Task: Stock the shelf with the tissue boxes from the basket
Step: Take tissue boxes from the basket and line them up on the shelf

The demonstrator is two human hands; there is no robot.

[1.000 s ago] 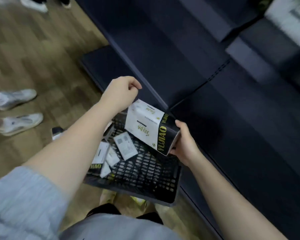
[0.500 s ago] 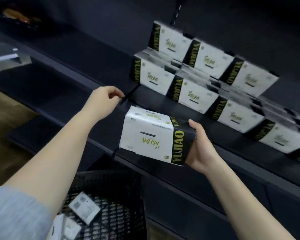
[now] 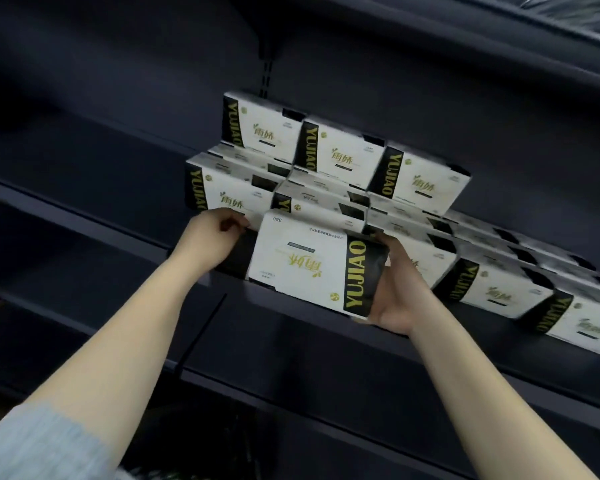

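A person's two bare hands hold a white-and-black tissue box [image 3: 317,263] marked "YUJIAO" at the front edge of a dark shelf [image 3: 94,188], its printed face turned toward the camera with the lettering upside down. The right hand [image 3: 394,292] cups the box's black end from below and behind, fingers wrapped around it, while the left hand [image 3: 212,239] is curled closed at the box's opposite upper corner, fingertips pinched against the edge; whether it bears any weight cannot be told. Just behind the held box stand matching stocked boxes [image 3: 340,150], stepped in rows up the shelf and running off to the right, their black bands upright and facing outward. The left-most box of the lower row [image 3: 222,192] sits directly behind the left hand. A pale blue sleeve [image 3: 39,445] shows at the lower left. A lower shelf ledge [image 3: 291,344] runs beneath both forearms.
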